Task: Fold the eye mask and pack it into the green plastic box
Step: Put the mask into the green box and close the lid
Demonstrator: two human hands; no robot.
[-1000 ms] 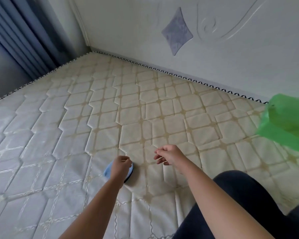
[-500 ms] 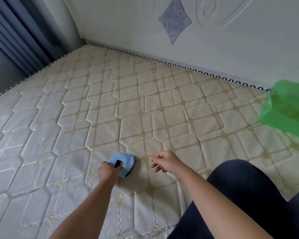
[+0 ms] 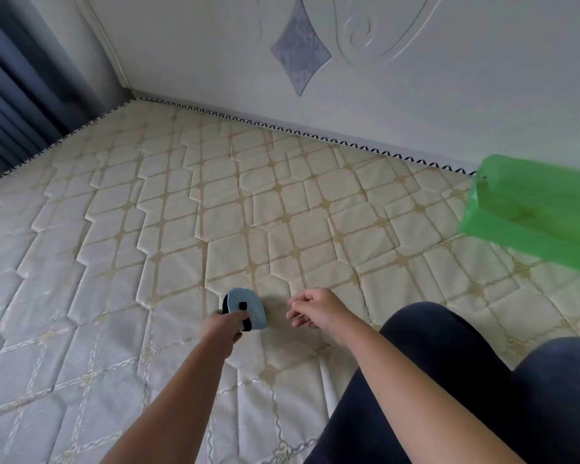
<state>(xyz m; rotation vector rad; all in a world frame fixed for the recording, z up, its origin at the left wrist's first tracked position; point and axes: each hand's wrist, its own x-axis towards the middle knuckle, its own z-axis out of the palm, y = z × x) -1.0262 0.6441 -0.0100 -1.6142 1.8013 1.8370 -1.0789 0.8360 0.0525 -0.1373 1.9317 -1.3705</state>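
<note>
A folded light-blue eye mask (image 3: 248, 308) with a black strap is lifted just off the mattress. My left hand (image 3: 226, 329) grips its near edge, fingers curled round it. My right hand (image 3: 317, 311) hovers a short way to the right of the mask, fingers loosely curled, holding nothing. The green plastic box (image 3: 539, 212) stands on the mattress at the far right, partly cut off by the frame edge and blurred.
A quilted cream mattress (image 3: 181, 212) fills the view. A white headboard (image 3: 382, 78) runs along its far side, and blue curtains (image 3: 10, 88) hang at the left. My dark-trousered knee (image 3: 466, 380) lies at the lower right.
My left hand has raised the folded mask and turned its blue face up, where a second ago the hand covered it. My right hand stays beside it.
</note>
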